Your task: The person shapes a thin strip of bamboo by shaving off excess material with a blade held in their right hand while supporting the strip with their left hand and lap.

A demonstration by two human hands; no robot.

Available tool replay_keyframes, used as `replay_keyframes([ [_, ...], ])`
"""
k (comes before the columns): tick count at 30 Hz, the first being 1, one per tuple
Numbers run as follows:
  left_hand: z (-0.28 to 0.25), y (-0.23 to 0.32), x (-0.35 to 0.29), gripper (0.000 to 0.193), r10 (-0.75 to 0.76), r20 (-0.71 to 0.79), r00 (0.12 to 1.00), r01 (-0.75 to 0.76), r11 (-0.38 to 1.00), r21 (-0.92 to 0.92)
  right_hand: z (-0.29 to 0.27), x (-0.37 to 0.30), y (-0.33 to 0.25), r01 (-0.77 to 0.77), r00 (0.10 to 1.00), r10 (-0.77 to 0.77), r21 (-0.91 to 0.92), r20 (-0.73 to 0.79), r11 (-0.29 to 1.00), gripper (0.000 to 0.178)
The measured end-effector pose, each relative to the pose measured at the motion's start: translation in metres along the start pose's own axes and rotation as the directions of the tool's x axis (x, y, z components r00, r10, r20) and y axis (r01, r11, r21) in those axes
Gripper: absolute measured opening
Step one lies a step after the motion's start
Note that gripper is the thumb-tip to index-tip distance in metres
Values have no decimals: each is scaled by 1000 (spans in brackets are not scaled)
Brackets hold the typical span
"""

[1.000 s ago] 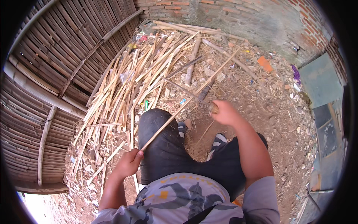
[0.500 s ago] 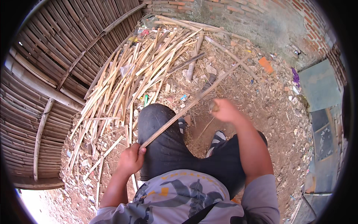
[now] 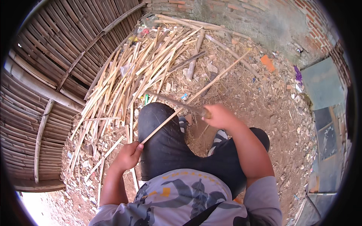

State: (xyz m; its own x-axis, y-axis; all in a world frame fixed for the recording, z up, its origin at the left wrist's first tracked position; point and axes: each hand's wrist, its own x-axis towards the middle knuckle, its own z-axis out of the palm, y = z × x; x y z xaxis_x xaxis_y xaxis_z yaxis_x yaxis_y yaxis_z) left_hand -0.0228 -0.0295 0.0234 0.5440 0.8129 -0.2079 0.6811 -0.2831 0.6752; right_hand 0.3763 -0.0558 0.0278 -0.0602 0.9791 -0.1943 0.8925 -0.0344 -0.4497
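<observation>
Low at the left, my left hand (image 3: 128,155) is closed round the near end of a long, pale bamboo strip (image 3: 161,125). The strip slants up and away to the right, passing over my left knee, with its far end above the ground. My right hand (image 3: 220,116) grips the wooden handle of a long-bladed knife, which looks like a machete (image 3: 166,99). Its dark blade points left and crosses the strip just beyond my knee. Whether the blade touches the strip I cannot tell.
A heap of split bamboo strips (image 3: 124,81) covers the ground at the left, beside a slatted bamboo wall (image 3: 79,41). Thicker poles (image 3: 203,25) lie along the brick wall (image 3: 241,17). Grey sheets (image 3: 324,84) stand at the right. Rubble and litter cover the dirt.
The knife has swung up and left from hanging low by my right hand to lying across the strip. My right hand has moved slightly left. The strip now shows a paler face.
</observation>
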Motion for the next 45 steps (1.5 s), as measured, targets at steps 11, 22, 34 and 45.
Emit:
replay_keyframes([
  [11,-8,3,11,44,-15,35,999,7,973,231,-2,11,89,-186,960,216,173,-175,967,31],
  [22,-2,-8,15,48,-67,114,991,70,997,-27,-18,3,59,-141,935,207,235,-287,962,27],
  [34,6,-5,15,51,-58,33,998,58,998,-7,4,12,61,17,997,0,226,-76,974,32],
  [45,12,-8,10,44,14,-13,1000,-13,997,80,0,3,34,-9,989,27,126,-142,992,29],
])
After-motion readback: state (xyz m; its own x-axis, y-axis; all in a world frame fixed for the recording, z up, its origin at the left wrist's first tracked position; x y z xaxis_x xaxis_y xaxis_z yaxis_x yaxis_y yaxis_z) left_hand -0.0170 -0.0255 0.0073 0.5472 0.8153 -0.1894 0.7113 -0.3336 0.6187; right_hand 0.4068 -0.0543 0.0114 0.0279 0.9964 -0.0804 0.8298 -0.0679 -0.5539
